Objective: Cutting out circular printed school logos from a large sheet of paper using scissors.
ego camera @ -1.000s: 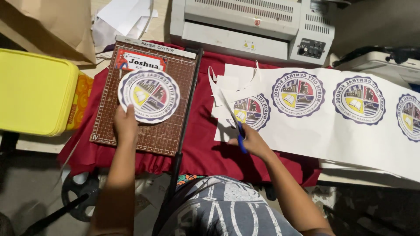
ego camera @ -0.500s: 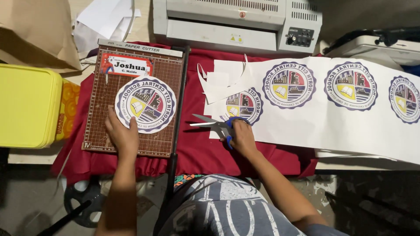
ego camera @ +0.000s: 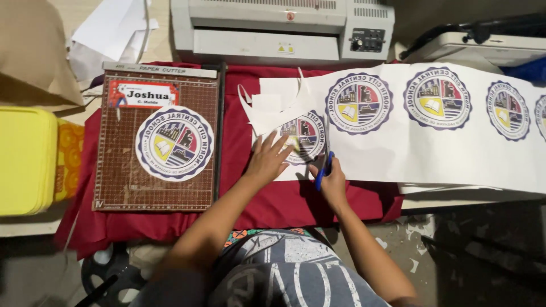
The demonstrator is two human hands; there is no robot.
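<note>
My left hand (ego camera: pixel 267 156) lies flat with spread fingers on the long white paper sheet (ego camera: pixel 409 159), over the leftmost printed round seal (ego camera: pixel 307 133). My right hand (ego camera: pixel 333 181) grips blue-handled scissors (ego camera: pixel 323 167) just to the right, their blades at the lower edge of that seal. The sheet carries a row of further round seals (ego camera: pixel 359 103) running to the right. A cut-out round seal (ego camera: pixel 174 143) rests on the brown paper cutter board (ego camera: pixel 119 187), below a small red name card (ego camera: pixel 143 94).
A grey laminating machine (ego camera: pixel 284 28) stands at the back. A red cloth (ego camera: pixel 233 113) covers the table. A yellow stack (ego camera: pixel 25 162) sits at the left, brown paper (ego camera: pixel 34 51) above it. Paper offcuts (ego camera: pixel 273 105) lie by the sheet. Dark floor at lower right.
My left hand left the cut-out seal on the cutter board and moved right onto the sheet beside the scissors. My right hand with the scissors shifted slightly toward the seal's lower edge.
</note>
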